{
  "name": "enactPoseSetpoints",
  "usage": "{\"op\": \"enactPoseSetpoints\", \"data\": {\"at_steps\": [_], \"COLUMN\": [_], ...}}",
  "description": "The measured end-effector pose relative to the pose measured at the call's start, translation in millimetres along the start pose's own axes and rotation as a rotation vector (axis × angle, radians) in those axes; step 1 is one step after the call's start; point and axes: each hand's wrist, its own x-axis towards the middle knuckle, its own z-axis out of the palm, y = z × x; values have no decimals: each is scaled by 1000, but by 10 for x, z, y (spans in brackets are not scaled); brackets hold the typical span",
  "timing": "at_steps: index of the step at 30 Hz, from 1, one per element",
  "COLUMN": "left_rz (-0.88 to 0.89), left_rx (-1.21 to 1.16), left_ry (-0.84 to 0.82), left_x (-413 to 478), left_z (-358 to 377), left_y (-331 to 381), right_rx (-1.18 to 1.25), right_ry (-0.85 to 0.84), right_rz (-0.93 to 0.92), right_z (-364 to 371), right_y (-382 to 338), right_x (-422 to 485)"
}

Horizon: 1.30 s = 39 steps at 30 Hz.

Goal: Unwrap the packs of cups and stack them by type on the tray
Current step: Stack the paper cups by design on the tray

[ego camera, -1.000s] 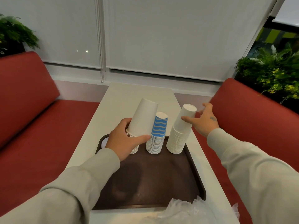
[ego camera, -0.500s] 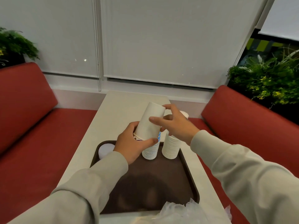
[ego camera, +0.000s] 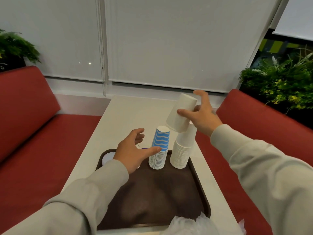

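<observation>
On the white bench [ego camera: 128,116] between two red sofa seats [ego camera: 33,133], a dark brown tray [ego camera: 160,192] lies lengthwise.

- Two stacks of upturned cups stand at the tray's far end, side by side and just apart.
- Blue-wave stack [ego camera: 160,148]: the top cup is blue with white wavy lines. Only white rims show below it.
- Plain white stack [ego camera: 181,155]: stands to the right of the blue one, taller, close to the tray's right rim.
- Right hand [ego camera: 203,116]: its grip is clamped on a single white cup [ego camera: 182,112], thumb on the near side, fingers behind. The cup is mouth down and tilted, its rim just over the top of the plain white stack. I cannot tell whether they touch.
- Left hand [ego camera: 132,153]: grip apart, fingers spread, holding nothing. The thumb tip lies at the side of the blue-wave stack, contact unclear.
- A white round thing [ego camera: 108,157] sits in the tray's far left corner, partly hidden by the left hand.
- Crumpled clear wrap [ego camera: 186,224] lies over the tray's near right corner.
- Both sleeves are pale grey-beige.
- Green plants [ego camera: 279,82] stand behind the sofa backs, with white blinds [ego camera: 169,39] beyond the bench.
- The cups are too small in view for any print or brand to be read.
</observation>
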Motion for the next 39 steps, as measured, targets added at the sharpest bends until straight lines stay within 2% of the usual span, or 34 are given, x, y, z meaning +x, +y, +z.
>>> {"op": "enactPoseSetpoints", "data": {"at_steps": [5, 9, 17, 23, 29, 35, 39], "left_rz": [5, 6, -16, -23, -32, -9, 9], "left_rx": [19, 28, 27, 53, 72, 84, 69], "left_ry": [8, 3, -9, -6, -12, -14, -4], "left_x": [53, 91, 126, 125, 113, 72, -20], "left_z": [-12, 17, 99, 105, 92, 73, -1], "left_y": [-37, -66, -134, -166, -146, -21, 155], "right_rx": [-68, -139, -261, -434, -540, -582, -553], "right_ry": [115, 141, 57, -98, -177, -127, -156], "right_rz": [-11, -3, 68, 127, 154, 112, 65], "right_z": [-263, -318, -92, 139, 101, -18, -114], "right_y": [78, 173, 484, 694, 660, 499, 307], "right_x": [163, 251, 195, 52, 21, -44, -206]}}
